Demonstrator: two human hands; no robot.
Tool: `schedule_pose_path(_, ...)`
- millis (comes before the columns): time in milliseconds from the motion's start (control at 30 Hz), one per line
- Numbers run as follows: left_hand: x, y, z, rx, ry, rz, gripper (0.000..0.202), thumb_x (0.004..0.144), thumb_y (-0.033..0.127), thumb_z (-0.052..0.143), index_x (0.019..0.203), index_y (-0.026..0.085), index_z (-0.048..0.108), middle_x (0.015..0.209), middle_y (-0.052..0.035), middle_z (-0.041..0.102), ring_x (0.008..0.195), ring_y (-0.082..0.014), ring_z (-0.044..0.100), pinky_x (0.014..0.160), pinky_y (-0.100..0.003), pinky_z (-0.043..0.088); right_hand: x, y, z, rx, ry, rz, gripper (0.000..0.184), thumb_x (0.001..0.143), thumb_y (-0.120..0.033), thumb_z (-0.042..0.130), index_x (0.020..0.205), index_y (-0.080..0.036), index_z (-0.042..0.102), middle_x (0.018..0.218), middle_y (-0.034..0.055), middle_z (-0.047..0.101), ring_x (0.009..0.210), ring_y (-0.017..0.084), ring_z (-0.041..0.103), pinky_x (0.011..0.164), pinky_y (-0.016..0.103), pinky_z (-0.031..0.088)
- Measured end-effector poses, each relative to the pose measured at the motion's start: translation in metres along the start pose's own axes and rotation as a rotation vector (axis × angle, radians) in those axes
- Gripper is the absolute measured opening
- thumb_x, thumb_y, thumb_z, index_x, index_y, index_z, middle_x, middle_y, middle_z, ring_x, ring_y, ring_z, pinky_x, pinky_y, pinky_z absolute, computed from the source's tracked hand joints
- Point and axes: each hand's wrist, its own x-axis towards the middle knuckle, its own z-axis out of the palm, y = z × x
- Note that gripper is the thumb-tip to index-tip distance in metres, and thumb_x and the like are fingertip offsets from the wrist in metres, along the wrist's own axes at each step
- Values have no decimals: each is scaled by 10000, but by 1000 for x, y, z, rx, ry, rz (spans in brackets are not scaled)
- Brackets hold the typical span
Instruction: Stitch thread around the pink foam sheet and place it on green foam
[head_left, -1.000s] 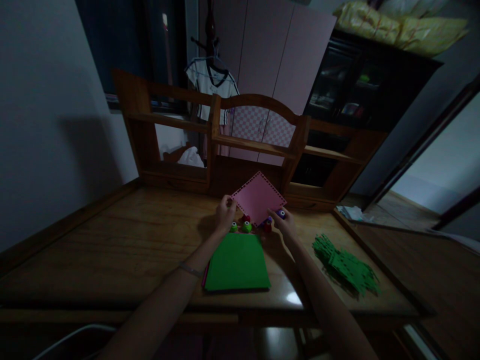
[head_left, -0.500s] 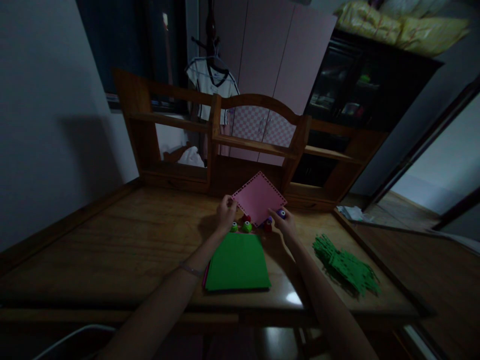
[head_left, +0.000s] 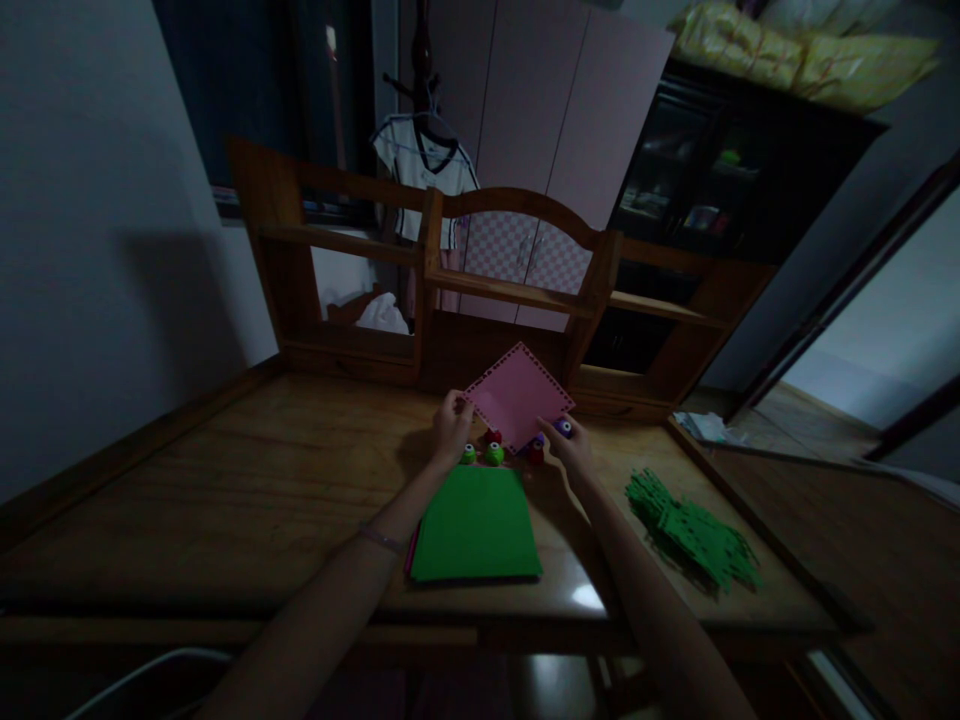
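Note:
A pink sheet of paper with small holes cut along its edges is held up, turned like a diamond, above the back of the desk. My left hand pinches its left corner. My right hand is closed on its lower right edge. A purple round piece with an eye shows right at my right fingers; whether they grip it I cannot tell. Below the sheet stand green pieces with eyes and a red piece, partly hidden. Nearer me lies a stack of green paper.
A heap of cut green paper lies on the right of the wooden desk. The desk's shelf unit stands across the back. Behind it are a hanging shirt and pink cabinet doors.

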Motion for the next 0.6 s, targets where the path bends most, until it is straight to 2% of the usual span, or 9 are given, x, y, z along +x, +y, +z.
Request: schedule_pose_path(600, 0, -4, 2, 6, 5, 34, 165, 811, 362, 506, 847, 208, 557, 746, 2, 602, 684, -143, 567, 600, -229, 403, 3, 7, -2, 0, 10, 17, 354, 679, -501, 673, 701, -178, 532, 556, -50, 419, 449, 72, 356, 390, 185, 294)
